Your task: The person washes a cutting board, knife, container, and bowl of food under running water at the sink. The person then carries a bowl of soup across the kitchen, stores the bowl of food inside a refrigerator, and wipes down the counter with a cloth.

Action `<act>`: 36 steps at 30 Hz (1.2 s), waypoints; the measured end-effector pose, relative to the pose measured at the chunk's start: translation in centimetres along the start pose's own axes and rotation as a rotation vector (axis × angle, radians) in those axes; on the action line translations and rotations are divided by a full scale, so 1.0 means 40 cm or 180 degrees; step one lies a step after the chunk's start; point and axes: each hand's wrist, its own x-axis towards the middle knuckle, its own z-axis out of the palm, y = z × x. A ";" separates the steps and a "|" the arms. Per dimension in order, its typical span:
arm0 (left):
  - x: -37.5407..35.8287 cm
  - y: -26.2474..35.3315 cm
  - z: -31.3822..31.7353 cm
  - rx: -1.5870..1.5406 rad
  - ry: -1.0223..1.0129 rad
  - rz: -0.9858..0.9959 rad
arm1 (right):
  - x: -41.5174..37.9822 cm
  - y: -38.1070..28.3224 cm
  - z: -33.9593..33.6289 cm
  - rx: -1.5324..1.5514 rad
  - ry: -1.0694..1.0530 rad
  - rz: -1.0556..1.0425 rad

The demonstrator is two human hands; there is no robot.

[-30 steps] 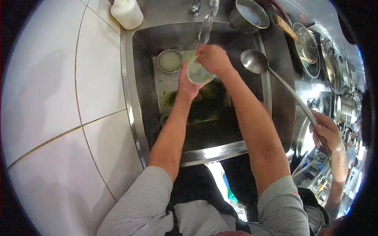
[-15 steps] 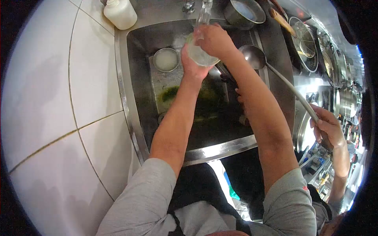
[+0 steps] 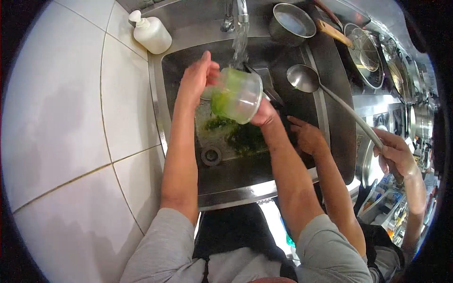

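Observation:
A clear round container (image 3: 239, 96), tinged green on one side, is tipped over above the sink, just below the falling water (image 3: 240, 45). My right hand (image 3: 265, 114) grips it from the right, some fingers hidden behind it. To its left, my left hand (image 3: 197, 78) is raised with fingers apart, holding nothing. Green bits (image 3: 243, 139) lie on the sink (image 3: 255, 172) bottom beneath the container. A small round bowl is mostly hidden behind my left hand and the container.
At right, a co-worker's hand (image 3: 395, 151) holds a long ladle (image 3: 303, 78); another hand (image 3: 310, 137) reaches into the sink. A pump bottle (image 3: 152, 35) stands back left, a pot (image 3: 291, 23) back right. The faucet (image 3: 242, 16) runs. Tiled wall (image 3: 132, 113) borders the left.
The container has come down toward me from under the faucet and tipped sideways. It has passed to my right hand, and my left hand has let go and moved left.

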 end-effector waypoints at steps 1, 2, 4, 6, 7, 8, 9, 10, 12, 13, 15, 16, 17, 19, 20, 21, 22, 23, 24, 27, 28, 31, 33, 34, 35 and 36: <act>0.030 0.012 0.013 0.0094 0.0303 0.0176 | -0.002 0.024 -0.009 0.0011 -0.0004 -0.0020; 0.060 0.024 0.023 0.0185 0.0609 0.0356 | -0.002 0.046 -0.019 0.0203 -0.0088 0.0053; 0.109 0.047 0.038 0.0354 0.0684 0.0663 | -0.015 0.074 -0.020 0.0399 -0.0173 0.0115; 0.165 0.060 0.044 0.0504 0.0750 0.0963 | -0.035 0.088 -0.020 0.1103 -0.0510 0.0176; 0.196 0.051 0.037 0.0716 0.0557 0.1052 | -0.045 0.088 -0.014 0.1233 -0.0514 0.0216; 0.221 0.038 0.029 0.0927 0.0366 0.1142 | -0.055 0.088 -0.007 0.1323 -0.0506 0.0235; 0.230 0.033 0.026 0.0926 0.0360 0.1138 | -0.065 0.088 -0.003 0.1393 -0.0495 0.0219; 0.238 0.029 0.022 0.1311 0.0318 0.1296 | -0.077 0.086 0.000 0.1446 -0.0470 0.0211; 0.265 0.004 0.018 0.1709 0.0269 0.1452 | -0.098 0.081 0.009 0.1490 -0.0427 0.0180; 0.284 -0.021 0.017 0.1847 0.0406 0.2078 | -0.104 0.083 0.012 0.1497 -0.0402 0.0162; 0.286 -0.030 0.018 0.1977 0.0554 0.2709 | -0.118 0.088 0.019 0.1501 -0.0386 0.0157; 0.266 -0.009 0.032 0.1884 0.0602 0.2238 | -0.124 0.093 0.023 0.1478 -0.0372 0.0136; 0.243 0.011 0.045 0.1782 0.0646 0.1769 | -0.129 0.095 0.026 0.1466 -0.0359 0.0124; 0.237 0.009 0.050 0.2215 0.0761 0.1913 | -0.148 0.102 0.032 0.1429 -0.0331 0.0082; 0.234 0.009 0.054 0.2654 0.0873 0.2047 | -0.160 0.105 0.034 0.1375 -0.0305 0.0041; 0.231 0.009 0.061 0.2638 0.0867 0.2055 | -0.171 0.108 0.033 0.1327 -0.0275 0.0010; 0.228 0.008 0.068 0.2773 0.0810 0.2027 | -0.185 0.115 0.030 0.1245 -0.0231 -0.0039; 0.223 0.004 0.076 0.2909 0.0749 0.1992 | -0.197 0.123 0.028 0.1158 -0.0196 -0.0099; 0.217 -0.001 0.083 0.2894 0.0737 0.1982 | -0.210 0.140 0.021 0.1021 -0.0145 -0.0155; 0.187 -0.007 0.092 0.3583 0.0458 0.1860 | -0.224 0.221 -0.026 0.0203 0.0050 -0.0440; 0.164 0.003 0.097 0.3968 0.0529 0.1763 | -0.227 0.250 -0.049 -0.0248 0.0092 -0.0572; 0.069 0.036 0.100 0.4303 0.0716 0.1264 | -0.255 0.289 -0.020 -0.1082 0.0101 -0.0864; -0.017 0.074 0.117 0.4221 0.0866 0.0949 | -0.337 0.237 0.125 0.1316 -0.0134 -0.0045; -0.070 0.082 0.128 0.3792 0.1216 0.0897 | -0.359 0.241 0.154 0.1307 -0.0169 -0.0044; -0.131 0.088 0.136 0.3350 0.1562 0.0841 | -0.372 0.246 0.177 0.1367 -0.0050 0.0007; -0.205 0.095 0.148 0.3352 0.1607 0.0862 | -0.386 0.255 0.196 0.1420 0.0066 0.0057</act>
